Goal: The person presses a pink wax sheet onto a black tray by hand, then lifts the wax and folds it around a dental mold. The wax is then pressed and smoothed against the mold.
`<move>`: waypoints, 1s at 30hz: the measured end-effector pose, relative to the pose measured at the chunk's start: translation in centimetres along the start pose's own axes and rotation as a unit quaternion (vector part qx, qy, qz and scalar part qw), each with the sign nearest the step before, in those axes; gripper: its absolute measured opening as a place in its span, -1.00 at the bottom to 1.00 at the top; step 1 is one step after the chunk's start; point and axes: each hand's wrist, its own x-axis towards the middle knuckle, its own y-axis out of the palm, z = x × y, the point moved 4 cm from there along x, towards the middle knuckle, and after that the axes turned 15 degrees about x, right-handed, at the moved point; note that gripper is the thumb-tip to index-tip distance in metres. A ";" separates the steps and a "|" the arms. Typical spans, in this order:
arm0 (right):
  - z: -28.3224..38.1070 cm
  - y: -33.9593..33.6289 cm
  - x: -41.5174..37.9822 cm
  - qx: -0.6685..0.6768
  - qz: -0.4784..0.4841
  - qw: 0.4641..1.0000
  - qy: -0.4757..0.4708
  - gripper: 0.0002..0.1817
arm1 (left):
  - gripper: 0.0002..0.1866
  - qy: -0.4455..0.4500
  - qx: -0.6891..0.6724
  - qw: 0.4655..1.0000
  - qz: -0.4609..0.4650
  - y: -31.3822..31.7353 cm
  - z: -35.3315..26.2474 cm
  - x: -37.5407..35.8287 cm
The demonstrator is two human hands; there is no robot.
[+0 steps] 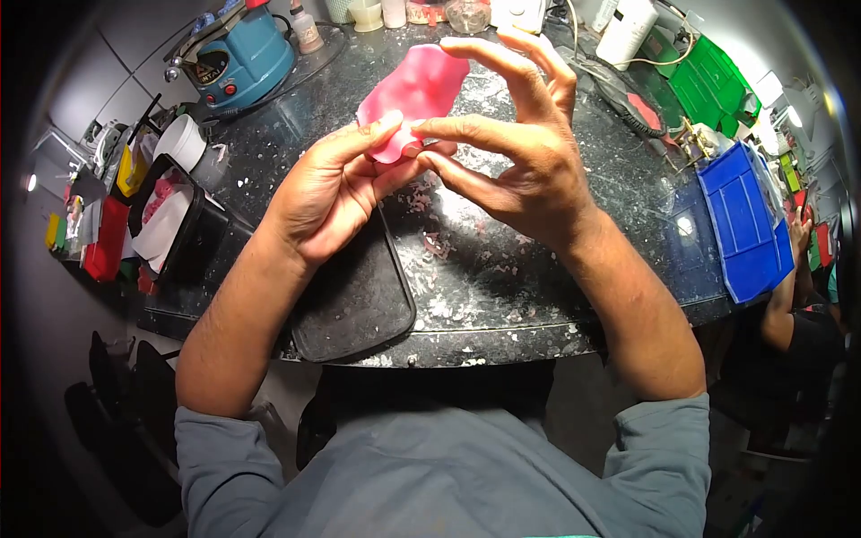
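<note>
Both my hands pinch a pink sheet above the worktop.

My left hand [327,193] grips the sheet's [414,90] lower edge with thumb and fingers; my right hand [520,152] nips the same edge with thumb and forefinger, other fingers spread clear, likely so I can bend it. Below the sheet lies a black tray [354,300] on the speckled dark worktop [502,278], strewn with pink scraps. Left of the sheet stands a blue machine [238,58]; far right, a blue bin [744,224] and another person's arm [789,296].

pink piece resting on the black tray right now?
No. Both the left hand and right hand hold the pink piece up above the countertop, clear of the black tray.
</note>
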 end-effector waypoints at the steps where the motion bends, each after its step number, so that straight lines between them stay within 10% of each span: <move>1: 0.0 0.0 0.0 -0.001 0.000 1.000 0.000 -0.70 | -0.64 0.000 0.000 1.000 0.001 -0.1 0.1 0.0; 30: 1.2 -0.1 -0.4 -0.066 -0.068 0.994 -0.048 -0.75 | -0.66 0.064 -0.051 0.996 0.031 2.6 0.3 -0.7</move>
